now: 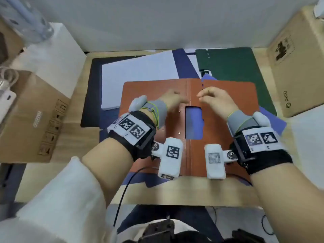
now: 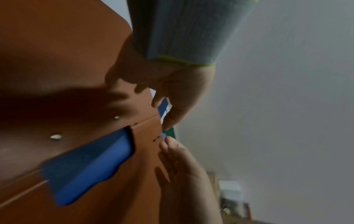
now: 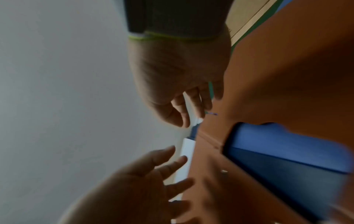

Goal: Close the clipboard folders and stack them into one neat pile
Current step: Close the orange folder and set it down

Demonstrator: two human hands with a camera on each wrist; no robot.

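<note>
Head view, orange folder (image 1: pixel 219 137) lying open beneath both hands, fingers (image 1: pixel 203 95) loosely curled, holding nothing

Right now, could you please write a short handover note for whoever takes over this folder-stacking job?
Left hand and right hand: both over the far end of the orange folder's spine, fingers loosely curled, holding nothing.
The orange folder lies spread open, outer side up, on a blue folder.
The green folder lies far right; a dark folder with white paper lies far left.
Done: nothing stacked.
Left: close each, then pile them.
</note>
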